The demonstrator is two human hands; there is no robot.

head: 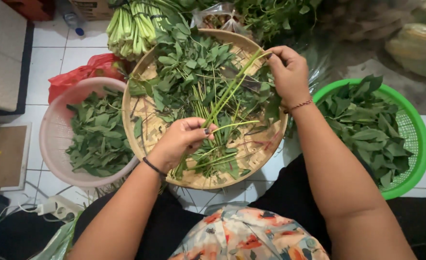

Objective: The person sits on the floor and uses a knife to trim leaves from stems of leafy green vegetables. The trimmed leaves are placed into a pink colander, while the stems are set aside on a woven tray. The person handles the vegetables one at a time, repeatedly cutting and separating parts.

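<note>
Home floor used as a food-preparation spot, probably beside a kitchen. White floor tiles [49, 48] with dark grout. Round woven bamboo tray [150, 130] of leafy stems at centre. Pink plastic colander [49, 144] of picked leaves at left; green plastic basket [418, 144] of leaves at right. Bundled green stalks [128, 26] and bagged greens at the far edge. Red plastic bag [85, 72] far left. White power strip [54, 207] with cables near left.

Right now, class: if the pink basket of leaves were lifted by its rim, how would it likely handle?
The pink basket probably lifts lightly, holding only loose green leaves. Its thin rim may flex. Heaped leaves could spill if tipped.
</note>
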